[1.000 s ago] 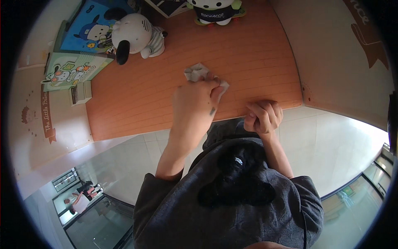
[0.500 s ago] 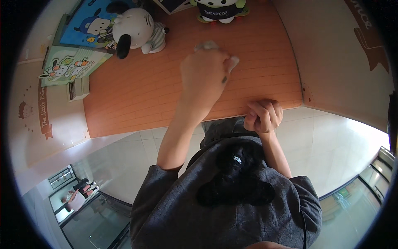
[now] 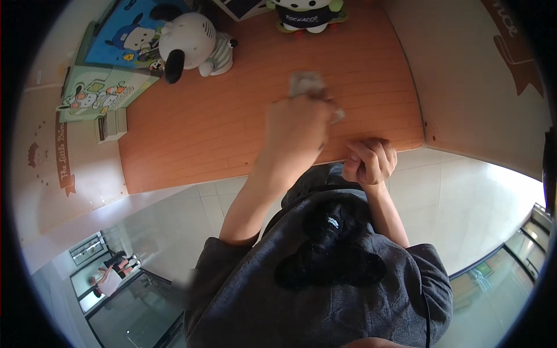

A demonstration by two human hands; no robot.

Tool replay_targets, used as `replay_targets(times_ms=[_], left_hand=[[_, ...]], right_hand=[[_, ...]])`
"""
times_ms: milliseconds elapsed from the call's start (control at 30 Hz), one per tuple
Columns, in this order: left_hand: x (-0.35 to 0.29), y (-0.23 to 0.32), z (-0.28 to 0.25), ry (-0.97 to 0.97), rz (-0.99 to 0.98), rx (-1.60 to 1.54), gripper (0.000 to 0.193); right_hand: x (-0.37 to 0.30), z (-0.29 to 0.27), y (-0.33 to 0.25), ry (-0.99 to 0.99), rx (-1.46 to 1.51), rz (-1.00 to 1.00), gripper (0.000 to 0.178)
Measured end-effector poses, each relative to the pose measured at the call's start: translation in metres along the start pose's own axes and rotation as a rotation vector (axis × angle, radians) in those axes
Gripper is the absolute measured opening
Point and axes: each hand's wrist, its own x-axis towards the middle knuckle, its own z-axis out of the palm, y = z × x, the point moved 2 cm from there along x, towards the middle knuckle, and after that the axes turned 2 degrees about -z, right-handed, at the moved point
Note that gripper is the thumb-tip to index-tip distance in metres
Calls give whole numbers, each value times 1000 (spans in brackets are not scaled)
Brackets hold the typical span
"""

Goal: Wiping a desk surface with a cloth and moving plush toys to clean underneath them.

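My left hand (image 3: 297,126) reaches over the reddish-brown wooden desktop (image 3: 203,136), its fingers closed on a crumpled whitish wipe (image 3: 305,82). Part of the wipe pokes out beyond the fingers, and another bit shows by the thumb side. The hand is slightly smeared by motion. At the desk's near edge rests my right hand (image 3: 371,161), curled into a loose fist with nothing visible in it.
A white dog figurine (image 3: 194,43) with black ears stands back left, near a blue picture board (image 3: 127,35) and a green illustrated card (image 3: 98,93). Another figurine (image 3: 308,14) stands at the back. Pale side panels (image 3: 464,87) wall the desk.
My left hand has moved nearer to me and slightly right, with the wipe in its grip. The right hand has stayed in place.
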Motion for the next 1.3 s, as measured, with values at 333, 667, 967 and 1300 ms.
replay_targets(times_ms=[333, 667, 967, 1300], left_hand=[[20, -8, -1, 21, -38, -157, 20], [17, -4, 9, 52, 47, -74, 17], [13, 3, 25, 75, 58, -187, 21], [24, 2, 20, 160, -67, -8, 25]], right_hand=[[1, 2, 3, 7, 12, 4, 22], [-1, -1, 3, -13, 6, 8, 20], [3, 0, -2, -14, 20, -4, 19], [3, 3, -1, 4, 10, 15, 18]])
